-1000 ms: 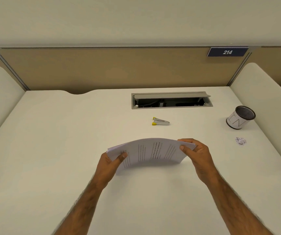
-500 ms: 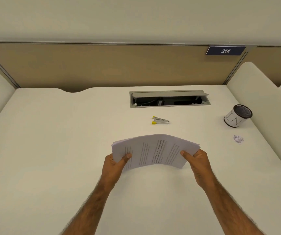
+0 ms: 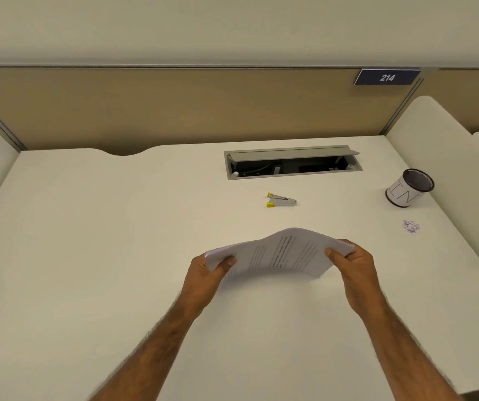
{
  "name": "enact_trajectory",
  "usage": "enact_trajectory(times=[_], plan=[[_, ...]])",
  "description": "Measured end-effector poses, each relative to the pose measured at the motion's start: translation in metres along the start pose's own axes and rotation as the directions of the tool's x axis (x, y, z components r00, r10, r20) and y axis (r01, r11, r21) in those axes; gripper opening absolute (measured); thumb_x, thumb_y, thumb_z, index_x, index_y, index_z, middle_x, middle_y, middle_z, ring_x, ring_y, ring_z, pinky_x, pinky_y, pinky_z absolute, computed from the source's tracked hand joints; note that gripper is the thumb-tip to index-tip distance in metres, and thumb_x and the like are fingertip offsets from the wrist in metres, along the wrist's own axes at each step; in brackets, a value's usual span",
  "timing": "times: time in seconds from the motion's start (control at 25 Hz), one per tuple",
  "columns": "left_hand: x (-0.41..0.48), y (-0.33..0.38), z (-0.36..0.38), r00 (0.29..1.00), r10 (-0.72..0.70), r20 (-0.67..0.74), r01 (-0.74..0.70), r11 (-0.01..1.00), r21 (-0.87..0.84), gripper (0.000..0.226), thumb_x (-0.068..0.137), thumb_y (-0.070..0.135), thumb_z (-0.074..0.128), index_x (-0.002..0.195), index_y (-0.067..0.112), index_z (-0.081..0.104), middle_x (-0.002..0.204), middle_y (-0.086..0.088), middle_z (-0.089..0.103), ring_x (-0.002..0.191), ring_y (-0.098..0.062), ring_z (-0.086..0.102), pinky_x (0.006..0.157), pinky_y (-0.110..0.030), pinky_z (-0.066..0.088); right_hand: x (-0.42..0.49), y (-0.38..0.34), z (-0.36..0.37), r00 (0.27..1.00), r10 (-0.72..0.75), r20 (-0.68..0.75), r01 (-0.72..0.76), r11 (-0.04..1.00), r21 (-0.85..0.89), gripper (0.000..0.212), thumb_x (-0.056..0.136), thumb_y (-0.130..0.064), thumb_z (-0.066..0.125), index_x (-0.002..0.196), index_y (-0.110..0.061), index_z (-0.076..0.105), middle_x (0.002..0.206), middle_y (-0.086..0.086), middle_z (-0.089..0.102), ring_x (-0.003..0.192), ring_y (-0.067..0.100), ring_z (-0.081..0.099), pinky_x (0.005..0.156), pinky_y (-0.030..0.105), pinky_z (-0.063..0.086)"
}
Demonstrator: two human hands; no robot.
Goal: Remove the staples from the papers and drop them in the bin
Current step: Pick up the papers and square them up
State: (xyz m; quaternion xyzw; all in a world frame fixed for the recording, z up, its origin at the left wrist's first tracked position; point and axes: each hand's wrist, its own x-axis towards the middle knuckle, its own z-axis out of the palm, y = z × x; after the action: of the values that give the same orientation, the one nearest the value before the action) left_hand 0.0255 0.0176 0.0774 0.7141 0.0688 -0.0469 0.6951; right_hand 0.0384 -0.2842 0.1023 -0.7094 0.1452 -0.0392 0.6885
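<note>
arched stack of printed papers (image 3: 278, 253); small staple pile (image 3: 411, 226) near the white-labelled bin (image 3: 406, 195)

Both hands are bare. The left hand (image 3: 203, 277) and the right hand (image 3: 354, 273) show plain knuckles and short nails on the left thumb (image 3: 229, 260) and the right thumb (image 3: 329, 252). Behind each hand the wrist runs into an uncovered forearm. The left forearm (image 3: 151, 351) and the right forearm (image 3: 412, 351) are both hairy along their length, and their outlines look soft and slightly blurred.
</note>
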Motion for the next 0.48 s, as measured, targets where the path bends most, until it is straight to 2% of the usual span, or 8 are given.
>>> enact_trajectory(times=[0.12,0.2,0.28,0.36,0.48], plan=[[0.004,0.002,-0.002,1.0,-0.002,0.023,0.002,1.0,-0.023,0.017,0.094,0.022,0.072,0.104,0.036,0.073,0.09,0.021,0.078,0.086,0.002,0.071,0.075,-0.019,0.057,-0.005,-0.005,0.002,0.999,-0.029,-0.044,0.029,0.999,0.018,0.023,0.092,0.006,0.06,0.1,-0.013,0.07,0.091,0.002,0.072,0.08,0.007,0.067,0.07,0.015,0.052],[0.004,-0.001,-0.005,0.999,0.018,0.044,-0.017,1.0,-0.023,0.018,0.093,0.021,0.074,0.105,0.034,0.074,0.094,0.02,0.078,0.09,0.0,0.072,0.078,-0.018,0.057,-0.008,-0.006,0.0,0.999,-0.036,-0.022,0.037,0.999,0.013,0.023,0.092,0.007,0.058,0.102,-0.011,0.07,0.092,0.002,0.073,0.08,0.006,0.067,0.07,0.014,0.052],[0.003,-0.008,-0.005,0.998,0.017,0.055,-0.017,1.0,0.001,0.023,0.093,0.019,0.074,0.105,0.039,0.071,0.096,0.021,0.078,0.094,-0.001,0.072,0.08,-0.016,0.056,-0.011,-0.001,-0.001,1.0,-0.012,0.01,0.012,1.0,0.003,0.027,0.092,0.009,0.057,0.102,-0.013,0.07,0.093,0.0,0.074,0.084,0.01,0.067,0.073,0.017,0.053],[0.002,-0.019,-0.002,0.999,-0.017,0.041,0.016,1.0,0.025,0.027,0.095,0.019,0.072,0.107,0.043,0.067,0.101,0.019,0.076,0.099,-0.005,0.07,0.08,-0.014,0.055,-0.015,0.009,-0.001,0.999,0.046,-0.019,-0.046,0.999,0.012,0.029,0.091,0.009,0.059,0.103,-0.016,0.069,0.096,0.002,0.073,0.091,0.017,0.066,0.078,0.023,0.053],[-0.001,-0.032,0.005,0.999,-0.045,0.027,0.044,0.999,0.029,0.028,0.097,0.021,0.07,0.114,0.042,0.064,0.112,0.011,0.074,0.106,-0.011,0.07,0.081,-0.016,0.057,-0.017,0.024,-0.005,0.993,0.117,-0.024,-0.116,0.993,0.024,0.03,0.092,0.006,0.06,0.107,-0.018,0.068,0.104,0.007,0.072,0.098,0.024,0.065,0.082,0.03,0.051]])
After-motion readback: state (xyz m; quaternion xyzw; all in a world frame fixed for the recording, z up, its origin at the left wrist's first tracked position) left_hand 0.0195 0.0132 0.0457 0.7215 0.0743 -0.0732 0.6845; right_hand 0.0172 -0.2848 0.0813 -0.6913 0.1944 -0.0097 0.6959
